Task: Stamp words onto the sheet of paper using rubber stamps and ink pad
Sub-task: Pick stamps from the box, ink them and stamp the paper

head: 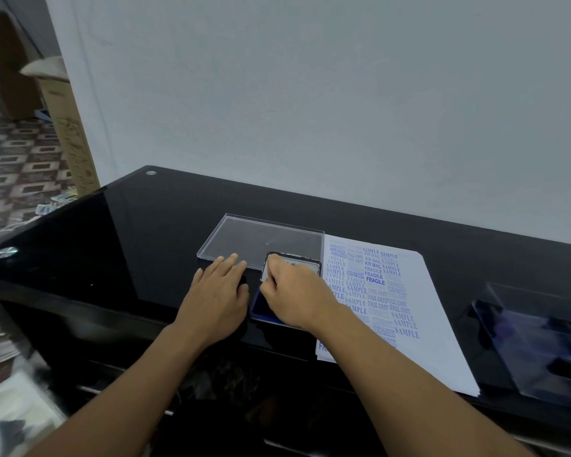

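Left hand (220, 291) flat on glossy black table (112, 245) | right hand (294, 295) pinching stamp (266, 271) over ink pad (261, 310) | pale wall (310, 94)

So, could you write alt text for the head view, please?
A right hand pinches a pale stamp over an open blue ink pad on a black table, left hand flat beside it. Paper full of blue stamped words lies to the right.

Glossy black table (129, 245) carries clear lid (261, 240), ink pad (267, 312), sheet of paper (435, 324) (blue-stamped), clear box (541, 341).
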Motion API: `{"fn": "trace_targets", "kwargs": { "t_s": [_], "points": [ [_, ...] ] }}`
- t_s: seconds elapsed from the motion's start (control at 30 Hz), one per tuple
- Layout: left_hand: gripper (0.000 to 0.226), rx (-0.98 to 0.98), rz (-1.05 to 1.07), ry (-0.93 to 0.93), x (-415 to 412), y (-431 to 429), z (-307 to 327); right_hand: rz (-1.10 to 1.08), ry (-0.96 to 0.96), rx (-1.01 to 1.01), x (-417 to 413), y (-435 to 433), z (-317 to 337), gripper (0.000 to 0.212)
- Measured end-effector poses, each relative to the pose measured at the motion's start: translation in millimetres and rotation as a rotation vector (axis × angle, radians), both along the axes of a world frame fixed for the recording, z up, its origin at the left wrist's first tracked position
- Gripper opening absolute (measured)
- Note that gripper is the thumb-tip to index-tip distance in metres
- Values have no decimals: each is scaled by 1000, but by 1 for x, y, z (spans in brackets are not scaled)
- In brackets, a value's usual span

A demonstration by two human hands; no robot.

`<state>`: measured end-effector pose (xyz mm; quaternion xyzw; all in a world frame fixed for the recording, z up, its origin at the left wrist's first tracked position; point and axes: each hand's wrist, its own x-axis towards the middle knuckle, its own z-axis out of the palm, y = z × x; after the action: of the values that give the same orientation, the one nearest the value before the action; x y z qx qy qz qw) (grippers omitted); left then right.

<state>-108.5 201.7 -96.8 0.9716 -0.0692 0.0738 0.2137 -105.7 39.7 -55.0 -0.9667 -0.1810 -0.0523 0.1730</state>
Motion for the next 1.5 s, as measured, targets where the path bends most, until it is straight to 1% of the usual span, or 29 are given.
{"fn": "trace_targets", "kwargs": {
  "t_s": [0.3, 0.5, 0.57, 0.9, 1.0, 1.17, 1.5],
  "points": [
    [51, 10, -5, -19, -2, -4, 4, -2, -46, -47, -6, 0, 3, 15],
    [51, 11, 0, -33, -5, -3, 8, -9, 122, 23, -4, 2, 5, 14],
    [51, 0, 4, -41, -6, -3, 11, -17, 144, 43, -3, 1, 8, 13],
    [50, -145, -15, -141, -9, -15, 49, -47, 93, 143, -6, -24, 51, 9],
    [50, -128, -61, -130, -9, -24, 60, -33, 81, 161, -8, -35, 66, 10],
    [51, -74, -131, -85, -8, -37, 79, -68, 46, 133, -10, -49, 82, 15],
    [50, -39, -153, -30, -20, -74, 100, -112, 22, 92, -22, -82, 98, 15]
  ]
}}
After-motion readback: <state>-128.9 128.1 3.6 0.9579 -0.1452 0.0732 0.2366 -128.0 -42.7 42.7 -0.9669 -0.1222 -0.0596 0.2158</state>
